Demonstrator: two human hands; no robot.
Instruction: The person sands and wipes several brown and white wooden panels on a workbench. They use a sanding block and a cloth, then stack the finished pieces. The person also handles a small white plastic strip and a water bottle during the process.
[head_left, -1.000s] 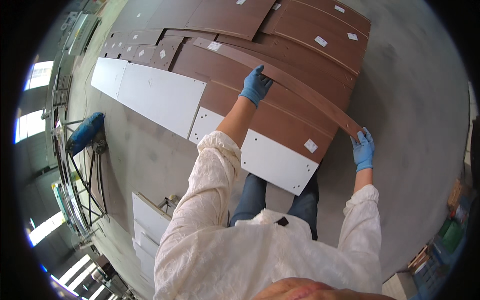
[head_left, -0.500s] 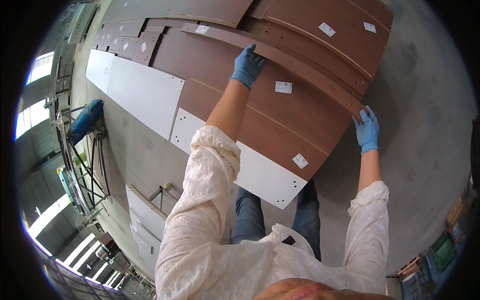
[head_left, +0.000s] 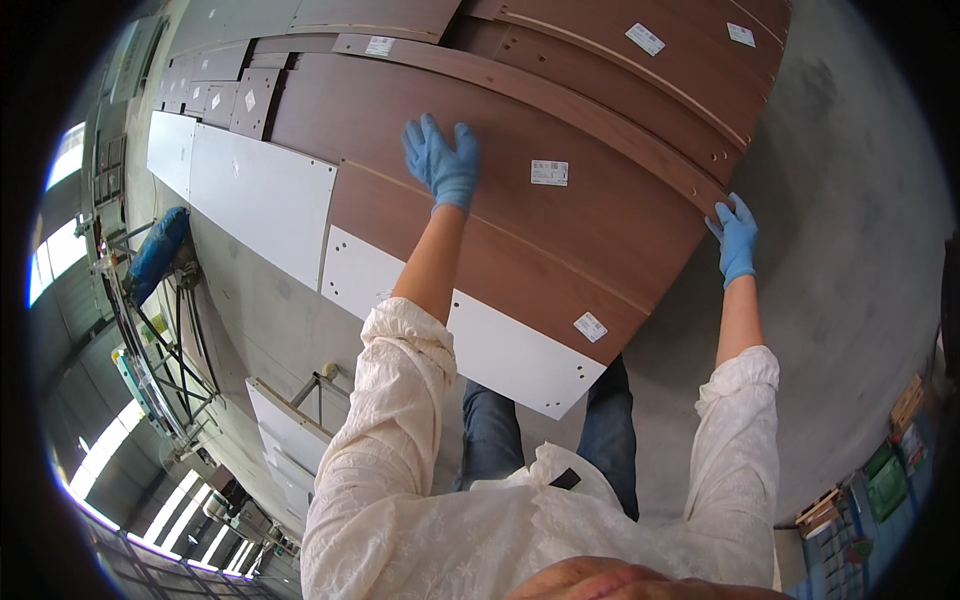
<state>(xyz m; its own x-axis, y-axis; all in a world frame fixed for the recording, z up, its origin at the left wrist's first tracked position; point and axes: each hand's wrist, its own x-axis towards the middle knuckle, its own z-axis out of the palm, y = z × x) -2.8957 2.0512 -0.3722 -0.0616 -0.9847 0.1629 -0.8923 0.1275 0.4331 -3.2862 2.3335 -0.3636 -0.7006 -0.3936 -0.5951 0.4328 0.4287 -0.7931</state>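
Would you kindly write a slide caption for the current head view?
Left gloved hand open over a brown panel, right gloved hand at the end of a long brown strip.

Grey floor (head_left: pixel 830 220) lies right of the right fingers (head_left: pixel 740 212); bright windows (head_left: pixel 58 253) are far left of the left fingers (head_left: pixel 431 130).

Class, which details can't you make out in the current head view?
Feet: head view, hidden by the panel stack.
Upper brown panel: head view, far edge cut off by the top border.
White label: head view, print too small.
Brown strip: head view, underside near the right hand hidden by the strip itself.
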